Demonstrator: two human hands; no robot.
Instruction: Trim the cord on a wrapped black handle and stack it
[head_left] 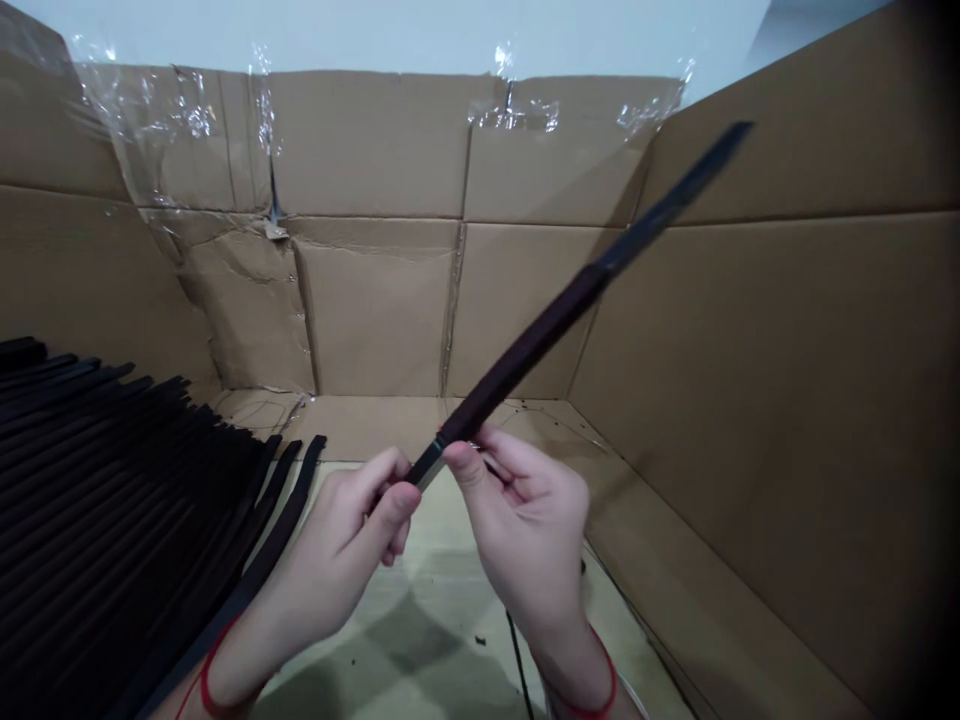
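A long, narrow dark strap [525, 345] slants up to the right in front of me. Its middle looks thick and brownish-black, while the far end is flatter and blacker. My left hand [341, 545] pinches its lower end between thumb and fingers. Just above that, my right hand [529, 525] closes on the strap near the joint where the thick part begins. A small thin, partly shiny thing shows between the right thumb and fingers, too hidden to name. To the left lies a large heap of similar dark straps [112, 500], laid side by side.
Cardboard walls [375, 300] with clear tape enclose the back and both sides of the pale work surface [427, 620]. A thin black cord [519, 665] runs below my right hand. Small dark scraps [480, 640] and loose threads lie about.
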